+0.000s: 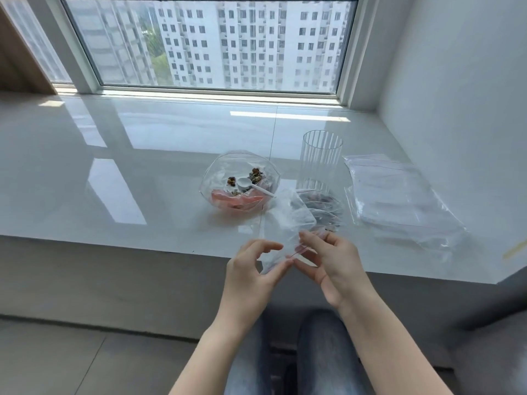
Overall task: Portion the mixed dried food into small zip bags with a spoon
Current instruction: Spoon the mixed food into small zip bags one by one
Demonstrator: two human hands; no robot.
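Note:
A small clear zip bag (288, 220) with a red seal line is held up over the front edge of the sill. My left hand (253, 269) and my right hand (330, 266) pinch its mouth from either side. Behind it stands a large open clear bag (216, 178) holding the mixed dried food (255, 173), dark bits and orange-red pieces. A white plastic spoon (249, 184) lies inside it, handle toward the right. To the right lies a pile of small filled zip bags (325, 208).
A ribbed clear glass (320, 158) stands behind the filled bags. A stack of empty zip bags (399, 201) lies at the right by the wall. The glossy white sill (142, 155) runs under the window. My knees in jeans are below.

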